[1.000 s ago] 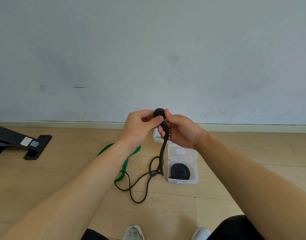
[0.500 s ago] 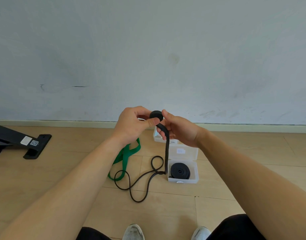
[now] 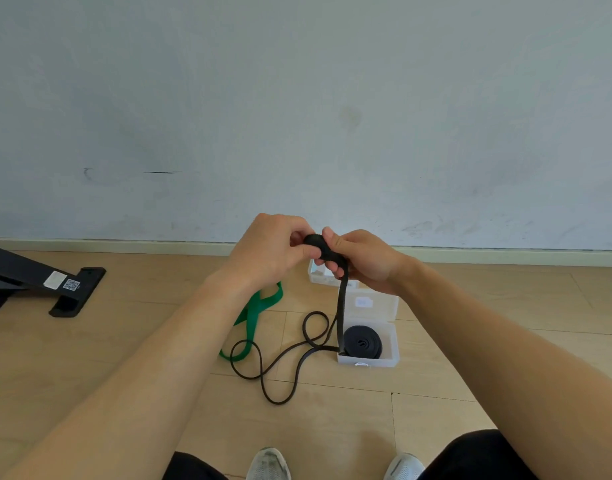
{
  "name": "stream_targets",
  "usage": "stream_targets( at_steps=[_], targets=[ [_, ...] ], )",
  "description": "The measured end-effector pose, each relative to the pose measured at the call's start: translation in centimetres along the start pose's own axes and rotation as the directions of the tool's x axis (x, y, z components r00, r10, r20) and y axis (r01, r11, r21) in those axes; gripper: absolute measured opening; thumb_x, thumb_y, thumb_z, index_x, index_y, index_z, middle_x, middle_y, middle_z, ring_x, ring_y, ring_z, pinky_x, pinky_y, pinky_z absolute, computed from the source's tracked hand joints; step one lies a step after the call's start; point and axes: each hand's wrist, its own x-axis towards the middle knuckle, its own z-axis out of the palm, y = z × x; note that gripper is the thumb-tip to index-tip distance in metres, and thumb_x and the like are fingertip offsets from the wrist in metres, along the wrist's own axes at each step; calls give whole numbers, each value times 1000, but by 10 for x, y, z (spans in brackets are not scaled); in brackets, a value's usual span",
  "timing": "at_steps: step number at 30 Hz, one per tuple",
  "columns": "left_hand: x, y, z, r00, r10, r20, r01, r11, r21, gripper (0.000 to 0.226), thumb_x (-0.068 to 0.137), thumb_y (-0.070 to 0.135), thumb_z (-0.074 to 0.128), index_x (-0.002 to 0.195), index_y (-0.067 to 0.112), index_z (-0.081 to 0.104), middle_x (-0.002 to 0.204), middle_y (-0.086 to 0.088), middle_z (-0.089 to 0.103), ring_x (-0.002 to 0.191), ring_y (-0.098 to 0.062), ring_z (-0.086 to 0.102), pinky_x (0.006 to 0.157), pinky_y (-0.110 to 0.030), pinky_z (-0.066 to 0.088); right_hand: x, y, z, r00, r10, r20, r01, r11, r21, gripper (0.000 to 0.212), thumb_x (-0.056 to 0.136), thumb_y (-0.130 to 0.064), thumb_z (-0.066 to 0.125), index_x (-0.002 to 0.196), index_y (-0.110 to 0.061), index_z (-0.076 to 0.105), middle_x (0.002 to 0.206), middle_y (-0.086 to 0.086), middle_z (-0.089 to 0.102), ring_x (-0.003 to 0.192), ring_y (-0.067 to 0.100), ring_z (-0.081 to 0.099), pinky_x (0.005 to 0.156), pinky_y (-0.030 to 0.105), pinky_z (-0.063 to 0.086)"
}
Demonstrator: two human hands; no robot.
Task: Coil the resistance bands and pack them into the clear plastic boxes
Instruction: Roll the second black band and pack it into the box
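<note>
Our left hand (image 3: 273,251) and right hand (image 3: 366,265) both have a pinching grip on the small started roll of the black band (image 3: 342,303), held mid-air. Its tail loops on the floor (image 3: 332,427) beside the clear box (image 3: 380,362). We'd say roll tight and flatten out twists first.

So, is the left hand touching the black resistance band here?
Touching. In the head view the left hand pinches the coiled end of the black resistance band, with the right hand gripping it too.

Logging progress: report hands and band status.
Left hand, right hand grip black band, partly coiled. Tail loops on floor beside filled box. Green band uncoiled.
</note>
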Motion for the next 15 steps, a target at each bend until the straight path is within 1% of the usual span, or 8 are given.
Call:
stream_targets(
  at_steps=[2,3,4,6,8,9,12,15],
  targets=[
    [-5,1,7,996,-46,-70,27,967,-254,13,85,22,79,97,27,75,82,12,73,82,-1,66,76,-12,47,-1,-1,-1,1000,-6,12,5,995,101,65,90,-59,50,102,3,66,73,7,53,62,14,46,69,28,41],
    [-7,3,13,994,-71,-83,34,923,-383,16,85,20,80,98,26,75,84,10,75,85,-1,69,81,-13,49,-1,-1,0,1000,-6,18,3,987,162,61,92,-58,49,100,1,64,72,6,52,61,14,45,70,29,42],
    [-9,5,19,991,-98,-91,42,871,-489,18,84,17,81,100,24,75,89,8,77,90,-3,70,86,-18,52,-1,-1,1,1000,-5,22,0,975,223,57,94,-56,48,99,-1,62,69,4,51,61,14,44,70,30,42],
    [-9,11,28,978,-161,-135,51,804,-592,21,83,15,82,101,24,75,93,6,78,93,-7,72,89,-25,54,-1,-2,5,1000,-1,19,-6,940,340,56,95,-56,48,104,-2,59,65,2,49,60,15,43,71,32,41],
    [-6,13,29,965,-198,-173,54,793,-607,21,82,15,83,100,24,76,90,6,78,89,-9,74,85,-25,56,0,-4,5,1000,2,17,-8,926,378,61,91,-59,49,109,-2,59,65,1,49,61,16,42,69,31,42],
    [-4,13,28,966,-193,-171,53,797,-602,20,82,15,83,99,24,76,87,6,78,86,-8,74,82,-21,56,-1,-5,4,1000,4,16,-9,942,337,62,92,-62,48,107,-2,60,66,1,50,61,16,44,69,30,43],
    [-3,10,20,980,-141,-138,48,847,-529,20,81,16,84,92,28,75,79,9,77,78,-2,72,72,-9,51,-3,-9,-1,998,52,23,-54,993,102,72,95,-71,38,90,-5,67,70,4,58,63,17,51,68,27,47],
    [-2,4,17,986,-118,-117,65,921,-384,21,79,18,86,90,31,73,81,14,75,75,3,69,68,-4,46,-4,-9,-5,993,118,14,-116,986,-119,81,94,-76,28,86,-8,71,74,6,66,68,19,60,75,30,51]
  ],
)
